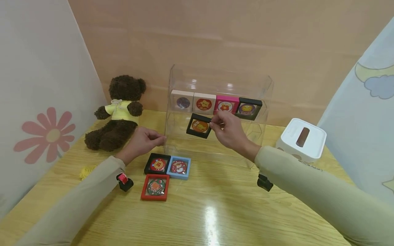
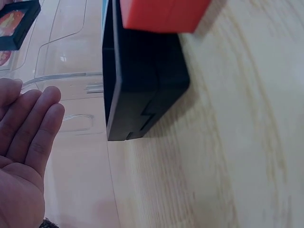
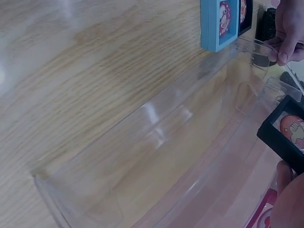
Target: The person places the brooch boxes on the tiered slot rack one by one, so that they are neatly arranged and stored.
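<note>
The right hand (image 1: 228,131)'s fingers pinch the right edge of the black badge frame (image 1: 198,125) — it lies to their left, tilted, just below the clear acrylic rack (image 1: 212,82)'s upper row; the left hand (image 1: 143,140) pinches the rack's left edge.

held frame (image 1: 197,134) black, its badge (image 1: 200,126) orange; 1 red frame (image 1: 154,197), 1 light-blue frame (image 1: 178,176)

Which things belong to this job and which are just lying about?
Apparently for the job:
black frame in the right hand
clear rack, held by the left hand
four frames on the rack
three frames on the table

Just lying about:
teddy bear
white slotted box
yellow fuzzy item
</note>
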Demonstrator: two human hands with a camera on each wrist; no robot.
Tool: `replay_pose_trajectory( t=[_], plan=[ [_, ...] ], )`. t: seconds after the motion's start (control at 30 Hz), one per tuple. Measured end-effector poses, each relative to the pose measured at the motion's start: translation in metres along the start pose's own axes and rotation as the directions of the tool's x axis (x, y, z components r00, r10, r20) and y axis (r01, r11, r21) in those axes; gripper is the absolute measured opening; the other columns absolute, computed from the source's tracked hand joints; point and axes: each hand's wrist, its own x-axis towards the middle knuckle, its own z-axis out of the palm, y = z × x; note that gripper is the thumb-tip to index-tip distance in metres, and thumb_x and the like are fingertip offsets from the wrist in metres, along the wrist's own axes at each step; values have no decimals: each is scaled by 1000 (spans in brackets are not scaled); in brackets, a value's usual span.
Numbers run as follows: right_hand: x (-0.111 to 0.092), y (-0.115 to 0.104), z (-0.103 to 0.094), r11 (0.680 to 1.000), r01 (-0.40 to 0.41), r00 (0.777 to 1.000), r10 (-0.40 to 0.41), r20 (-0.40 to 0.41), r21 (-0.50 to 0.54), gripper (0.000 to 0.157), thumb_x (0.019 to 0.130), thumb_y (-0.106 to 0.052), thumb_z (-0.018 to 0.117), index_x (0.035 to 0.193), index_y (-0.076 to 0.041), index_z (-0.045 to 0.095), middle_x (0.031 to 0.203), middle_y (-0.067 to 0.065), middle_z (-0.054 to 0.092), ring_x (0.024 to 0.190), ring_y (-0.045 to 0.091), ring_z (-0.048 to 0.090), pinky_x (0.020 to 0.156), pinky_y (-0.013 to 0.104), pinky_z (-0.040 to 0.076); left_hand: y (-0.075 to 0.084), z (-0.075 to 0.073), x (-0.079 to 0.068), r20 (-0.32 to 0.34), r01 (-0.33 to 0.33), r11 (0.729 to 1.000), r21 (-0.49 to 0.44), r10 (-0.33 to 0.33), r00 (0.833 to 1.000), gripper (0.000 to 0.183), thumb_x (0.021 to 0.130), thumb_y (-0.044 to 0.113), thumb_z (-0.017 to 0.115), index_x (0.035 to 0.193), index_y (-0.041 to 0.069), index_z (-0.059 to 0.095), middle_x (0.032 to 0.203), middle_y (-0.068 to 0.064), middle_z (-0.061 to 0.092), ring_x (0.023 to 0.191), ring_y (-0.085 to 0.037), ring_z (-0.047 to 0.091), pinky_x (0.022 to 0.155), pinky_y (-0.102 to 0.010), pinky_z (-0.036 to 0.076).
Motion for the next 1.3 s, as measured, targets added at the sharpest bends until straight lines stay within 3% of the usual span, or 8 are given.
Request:
replay_pose_trajectory(
  t=[0.33, 0.77, 1.0, 1.3],
  plan=[
    [21, 1, 7, 1000, 18, 999, -19, -50, -18, 10, 86, 3, 66, 79, -1, 60, 81, 9, 60, 76, 21, 62, 69, 33, 55, 2, -1, 1, 4, 4, 1000, 8, -4, 1000, 20, 90, 21, 69, 88, 3, 77, 77, -4, 71, 73, -28, 69, 63, -36, 55],
    [30, -1, 36, 1000, -12, 1000, 12, -18, -5, 7, 87, 2, 66, 84, -2, 61, 86, 10, 60, 81, 23, 61, 72, 33, 54, 2, -1, 2, 10, 12, 1000, -18, -11, 1000, 22, 89, 21, 69, 88, 1, 77, 76, -4, 71, 73, -29, 69, 63, -36, 56],
    [35, -3, 45, 999, -37, 999, 37, 23, -12, 6, 89, -1, 65, 85, 1, 61, 87, 10, 61, 81, 22, 62, 71, 31, 53, 0, -2, 1, 7, -8, 1000, -25, 8, 1000, 23, 90, 21, 69, 88, -1, 76, 76, -6, 71, 73, -29, 69, 64, -36, 56],
    [37, -2, 55, 999, -45, 998, 46, 52, -27, 7, 89, -3, 65, 84, -3, 60, 83, 6, 60, 78, 19, 60, 70, 31, 51, -1, -1, 2, 12, 13, 1000, -26, -13, 1000, 22, 89, 21, 69, 89, 0, 76, 78, -7, 71, 73, -28, 69, 65, -38, 55]
  ],
)
